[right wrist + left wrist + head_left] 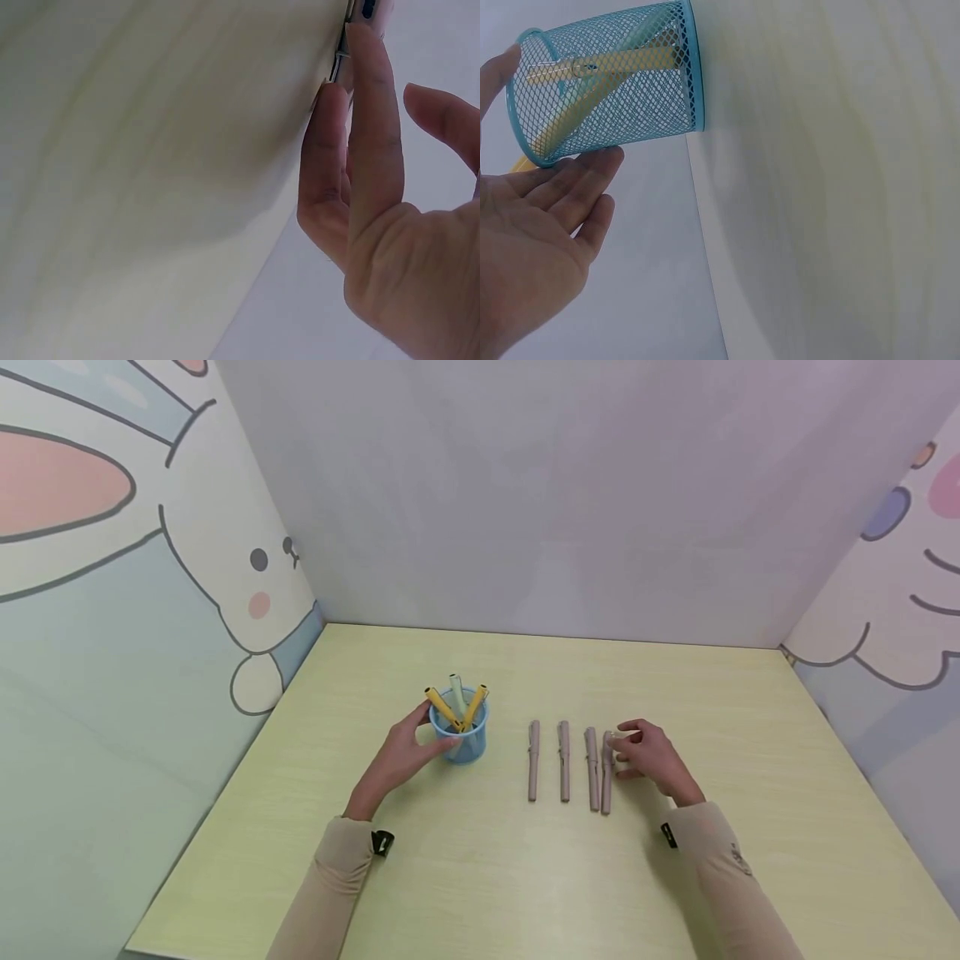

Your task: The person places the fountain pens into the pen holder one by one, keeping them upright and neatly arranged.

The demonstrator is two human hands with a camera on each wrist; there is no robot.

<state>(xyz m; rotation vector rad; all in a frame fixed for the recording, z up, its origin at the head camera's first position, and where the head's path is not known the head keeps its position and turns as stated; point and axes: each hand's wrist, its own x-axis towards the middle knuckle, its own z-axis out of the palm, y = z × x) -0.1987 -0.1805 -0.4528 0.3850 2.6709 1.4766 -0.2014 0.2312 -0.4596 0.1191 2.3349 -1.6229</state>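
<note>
A blue mesh pen cup [462, 748] stands upright on the left half of the table. Two yellow pens [474, 706] and a pale green pen [456, 687] lean inside it. My left hand [397, 758] holds the cup from its left side, thumb in front near the rim and fingers behind. To the right, several pinkish-grey pens [564, 768] lie side by side, clips towards the far end. Over the rightmost pen [606, 793] is my right hand [652, 758]; in the right wrist view its fingers [375, 142] touch the pen's clip end, while the thumb stands apart.
The pale yellow table [480, 877] ends at a plain greyish wall [540, 510] behind. Side panels with cartoon drawings, one with a rabbit [225, 552], flank it left and right. Both forearms in beige sleeves [330, 868] reach in from the near edge.
</note>
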